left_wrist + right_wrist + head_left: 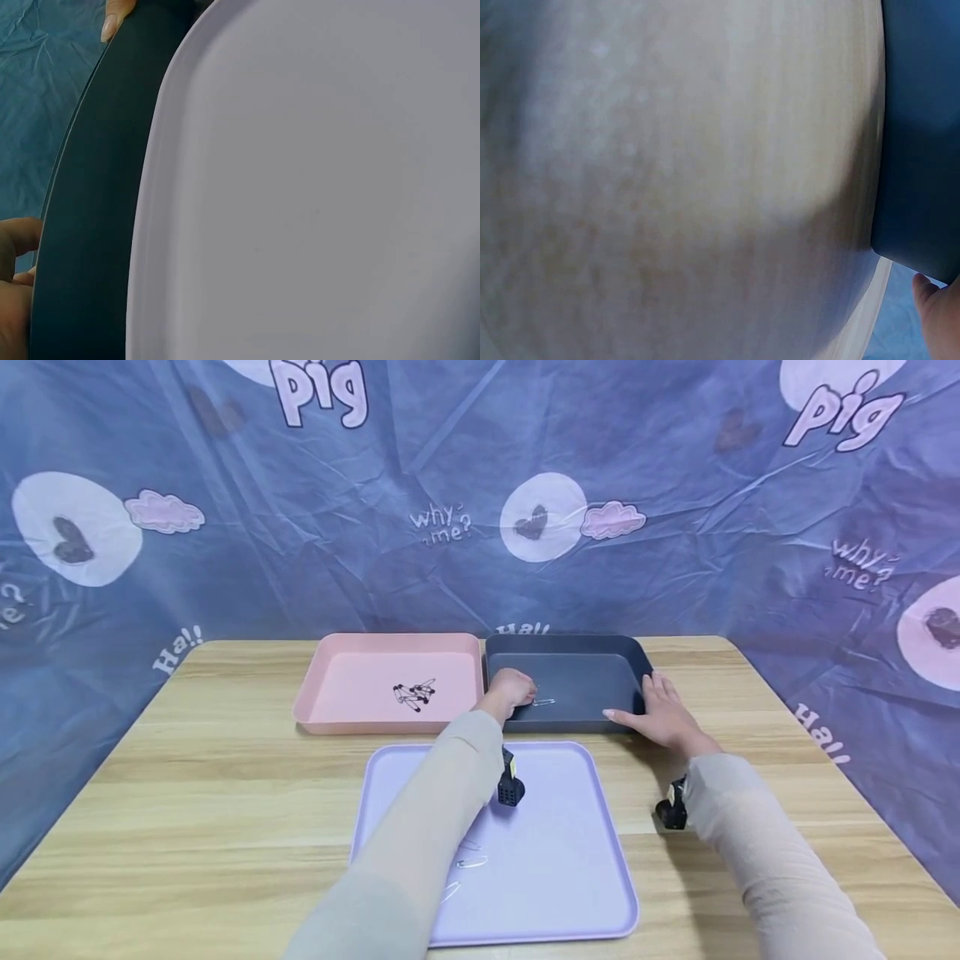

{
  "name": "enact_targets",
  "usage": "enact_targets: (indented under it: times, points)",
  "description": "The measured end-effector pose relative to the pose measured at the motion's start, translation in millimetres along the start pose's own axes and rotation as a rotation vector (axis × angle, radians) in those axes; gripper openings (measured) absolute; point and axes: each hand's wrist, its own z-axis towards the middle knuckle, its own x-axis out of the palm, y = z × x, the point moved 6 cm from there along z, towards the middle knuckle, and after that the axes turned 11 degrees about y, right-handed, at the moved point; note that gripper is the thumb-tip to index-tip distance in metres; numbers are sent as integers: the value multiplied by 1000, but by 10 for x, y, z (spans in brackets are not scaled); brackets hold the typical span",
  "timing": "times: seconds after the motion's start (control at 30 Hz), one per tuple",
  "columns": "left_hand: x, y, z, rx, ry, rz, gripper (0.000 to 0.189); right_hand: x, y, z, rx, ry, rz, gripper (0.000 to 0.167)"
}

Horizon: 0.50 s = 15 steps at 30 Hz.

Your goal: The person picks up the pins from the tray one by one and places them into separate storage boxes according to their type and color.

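My left hand (513, 687) reaches over the front left of the dark blue tray (585, 670), fingers curled. Right at its fingertips is a silver safety pin (544, 702), low over the tray floor; I cannot tell whether the fingers pinch it. In the left wrist view this hand (13, 300) shows partly behind the tray's wall, its fingertips hidden. My right hand (663, 712) rests on the tray's right rim, fingers straight along it and thumb at the front edge. At the right wrist view's corner, part of that hand (941, 319) touches the tray.
A pink tray (360, 685) with a small heap of black safety pins (415, 693) stands left of the dark tray. In front lies a lavender tray (555, 843), with a few silver safety pins (472, 862) beside my left sleeve. A printed cloth (480, 577) hangs behind the wooden table (187, 793).
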Motion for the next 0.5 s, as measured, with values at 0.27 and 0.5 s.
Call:
enact_targets:
  times: [0.27,0.5]
  points:
    - [58,-722,-1140,-30,44,38,16,21,-27,11,9,9,7,108]
    - [67,-1281,-1956,-11,136,-29,31,13,-25,4,12,6,0,108]
